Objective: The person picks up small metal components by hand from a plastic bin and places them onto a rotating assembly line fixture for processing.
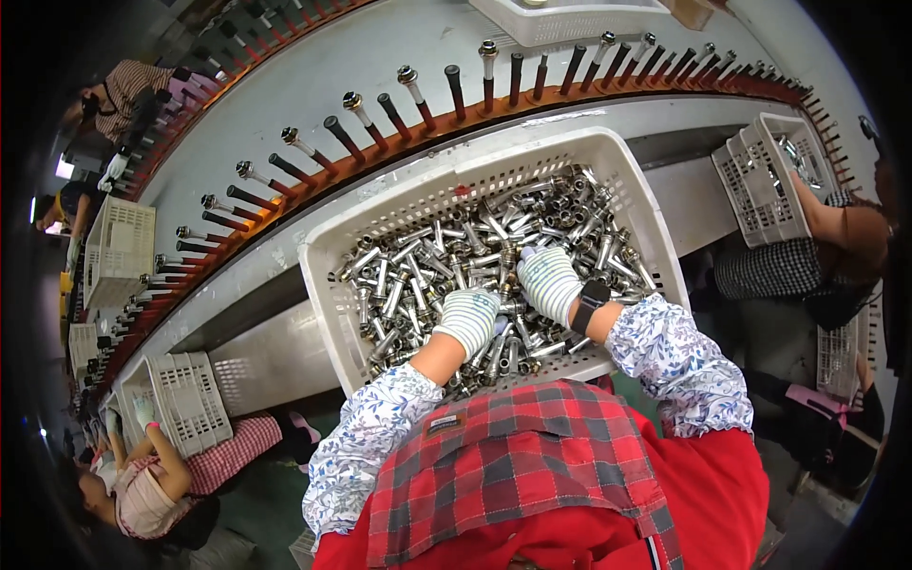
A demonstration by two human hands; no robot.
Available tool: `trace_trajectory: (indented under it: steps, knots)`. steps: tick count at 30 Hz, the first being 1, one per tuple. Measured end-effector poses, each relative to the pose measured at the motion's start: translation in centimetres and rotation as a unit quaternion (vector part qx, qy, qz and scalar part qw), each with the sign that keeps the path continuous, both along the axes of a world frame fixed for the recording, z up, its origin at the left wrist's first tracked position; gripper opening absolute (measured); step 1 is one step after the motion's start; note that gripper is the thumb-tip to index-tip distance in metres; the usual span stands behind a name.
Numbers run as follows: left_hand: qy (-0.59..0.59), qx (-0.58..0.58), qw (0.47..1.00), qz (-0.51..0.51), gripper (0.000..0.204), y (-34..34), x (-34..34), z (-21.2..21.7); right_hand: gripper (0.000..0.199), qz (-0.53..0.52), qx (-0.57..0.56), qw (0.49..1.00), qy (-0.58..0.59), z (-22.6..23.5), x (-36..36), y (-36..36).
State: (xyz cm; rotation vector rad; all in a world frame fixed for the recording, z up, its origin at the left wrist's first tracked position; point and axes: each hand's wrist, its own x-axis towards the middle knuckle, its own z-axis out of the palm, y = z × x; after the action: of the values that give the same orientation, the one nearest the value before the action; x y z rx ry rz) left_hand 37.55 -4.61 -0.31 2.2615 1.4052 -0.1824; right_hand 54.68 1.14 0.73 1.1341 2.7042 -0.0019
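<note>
A large white plastic basket (332,323) in front of me holds a heap of shiny metal tube fittings (408,275), lying at all angles. My left hand (469,321), in a striped knit glove, reaches into the middle of the heap with its fingers curled down. To its right and slightly farther in, my right hand (549,283), gloved the same way, is also closed among the fittings. What either hand grips is hidden by the gloves and the surrounding parts. A dark watch (591,302) is on my right wrist.
Beyond the basket runs a curved orange rail (494,119) with upright dark pegs, some capped with metal fittings. Other baskets stand at left (195,404) and right (760,180), with people beside them. Another white basket (560,24) sits at the far side.
</note>
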Motion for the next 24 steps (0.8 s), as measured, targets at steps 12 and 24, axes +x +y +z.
trace_trajectory:
  steps: [12, 24]
  knots:
    - [-0.115, 0.064, 0.989, 0.063, 0.039, -1.0, 0.0, -1.2, 0.034, -0.155, -0.07, 0.969, 0.178, 1.2, 0.0, 1.8]
    - [-0.648, -0.125, 0.653, 0.372, 0.042, 3.5, -6.6, 7.2, 0.038, -0.178, -0.158, 0.97, 0.051, 0.8, -2.4, 3.0]
